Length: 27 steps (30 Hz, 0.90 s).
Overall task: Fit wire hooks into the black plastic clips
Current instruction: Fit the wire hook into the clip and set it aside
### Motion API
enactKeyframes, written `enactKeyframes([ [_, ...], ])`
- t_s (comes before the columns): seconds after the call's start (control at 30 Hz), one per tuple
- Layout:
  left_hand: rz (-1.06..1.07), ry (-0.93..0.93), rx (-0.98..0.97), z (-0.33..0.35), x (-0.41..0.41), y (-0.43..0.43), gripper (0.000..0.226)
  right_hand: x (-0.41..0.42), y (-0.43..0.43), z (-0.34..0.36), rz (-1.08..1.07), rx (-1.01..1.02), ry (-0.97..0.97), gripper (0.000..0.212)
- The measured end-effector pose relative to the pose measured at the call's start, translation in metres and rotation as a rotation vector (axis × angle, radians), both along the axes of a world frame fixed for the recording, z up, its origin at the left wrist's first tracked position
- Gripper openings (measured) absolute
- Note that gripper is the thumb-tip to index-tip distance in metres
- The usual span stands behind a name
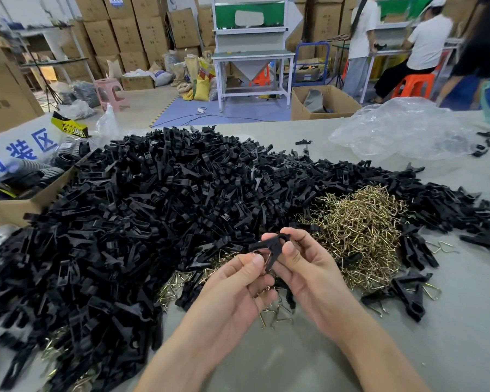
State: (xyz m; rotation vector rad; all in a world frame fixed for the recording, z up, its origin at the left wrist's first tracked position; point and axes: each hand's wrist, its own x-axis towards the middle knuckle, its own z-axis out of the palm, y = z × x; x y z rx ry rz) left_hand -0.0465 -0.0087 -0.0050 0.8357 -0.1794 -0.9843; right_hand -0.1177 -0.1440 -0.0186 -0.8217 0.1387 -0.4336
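Both of my hands meet above the table's front middle. My right hand [306, 274] pinches a black plastic clip [272, 246] between thumb and fingers. My left hand [238, 287] pinches a brass wire hook [259, 254] against the clip's lower side; most of the hook is hidden by my thumb. A large heap of black clips [142, 210] fills the table's left and middle. A pile of brass wire hooks [359, 224] lies to the right of my hands.
An open cardboard box [26, 205] with black parts stands at the left edge. Crumpled clear plastic [402, 131] lies at the far right. A few clips with wire hooks fitted [408, 292] lie near right. People work at benches beyond the table.
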Motion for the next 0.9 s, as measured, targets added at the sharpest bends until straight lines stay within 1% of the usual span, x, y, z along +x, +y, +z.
enactKeyframes([
  [0.07, -0.014, -0.010, -0.015, -0.0011, 0.0007, 0.0005, 0.007, 0.0001, -0.0001, -0.0004, 0.002, 0.002, -0.004, 0.017],
  [0.17, -0.015, -0.032, -0.032, -0.0023, 0.0013, 0.0001, 0.003, 0.0007, -0.0002, -0.0015, -0.001, -0.027, 0.001, 0.015],
  [0.27, -0.049, -0.059, -0.053, -0.0030, 0.0002, -0.0006, 0.007, 0.0002, 0.0007, 0.0007, 0.013, -0.057, 0.006, 0.015],
  [0.33, -0.057, -0.057, -0.061, -0.0039, -0.0007, -0.0014, 0.015, -0.0009, 0.0009, 0.0013, 0.020, -0.076, 0.014, 0.021],
  [0.43, -0.058, -0.039, -0.083, -0.0063, -0.0013, -0.0024, 0.027, -0.0016, 0.0018, 0.0011, 0.022, -0.094, 0.038, 0.012],
  [0.53, -0.070, -0.053, -0.097, -0.0076, -0.0011, -0.0022, 0.034, -0.0012, 0.0037, 0.0027, 0.023, -0.091, 0.071, 0.013],
  [0.6, -0.078, -0.073, -0.095, -0.0075, -0.0006, -0.0011, 0.045, -0.0013, 0.0050, 0.0038, 0.029, -0.087, 0.092, 0.016],
  [0.7, -0.100, -0.106, -0.085, -0.0050, -0.0022, 0.0004, 0.059, -0.0021, 0.0047, 0.0034, 0.055, -0.050, 0.117, 0.014],
  [0.9, -0.038, -0.114, -0.086, -0.0009, -0.0047, 0.0010, 0.052, -0.0047, 0.0025, 0.0026, 0.138, -0.027, 0.131, 0.027],
])
